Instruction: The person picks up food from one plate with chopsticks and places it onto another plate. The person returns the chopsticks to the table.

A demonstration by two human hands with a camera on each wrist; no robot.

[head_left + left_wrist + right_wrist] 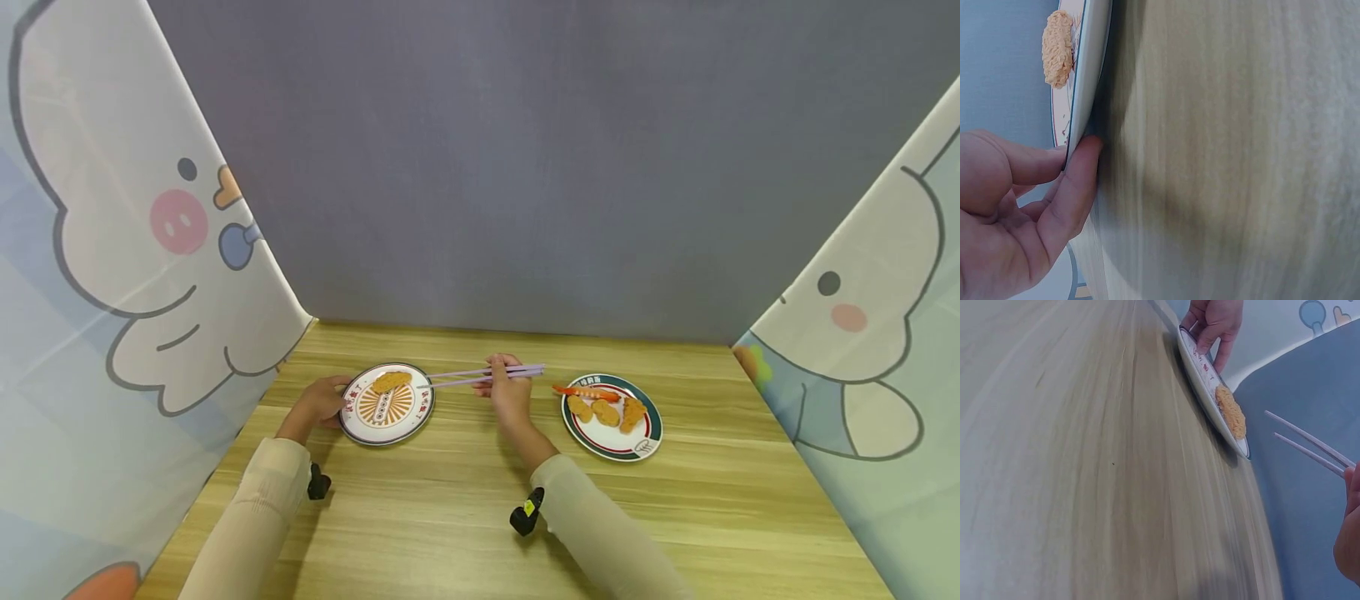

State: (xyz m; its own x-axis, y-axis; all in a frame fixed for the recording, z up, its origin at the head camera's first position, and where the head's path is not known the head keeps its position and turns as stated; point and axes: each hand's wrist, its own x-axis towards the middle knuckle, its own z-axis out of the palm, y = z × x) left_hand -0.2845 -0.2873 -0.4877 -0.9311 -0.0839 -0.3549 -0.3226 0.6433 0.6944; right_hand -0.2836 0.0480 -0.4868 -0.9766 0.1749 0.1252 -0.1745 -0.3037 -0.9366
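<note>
My left hand [322, 403] pinches the left rim of a white plate with an orange sunburst [384, 423], which lies on the wooden table. One breaded nugget [392, 382] rests on its far side. The left wrist view shows the hand [1019, 212] with a finger against that plate's rim [1088, 81] and the nugget [1057, 56] above. My right hand [508, 390] grips a pair of lilac chopsticks [480, 376], tips pointing left and hovering by the plate's right edge. From the right wrist, the chopsticks [1310, 445] stand apart, clear of the plate [1200, 372] and nugget [1230, 412].
A green-rimmed plate [647, 446] to the right of my right hand carries several nuggets [604, 411] and an orange shrimp [587, 391]. Cartoon-printed screens [112, 275] wall in both sides and a grey panel [525, 167] closes the back. Bare wood [450, 517] lies toward me.
</note>
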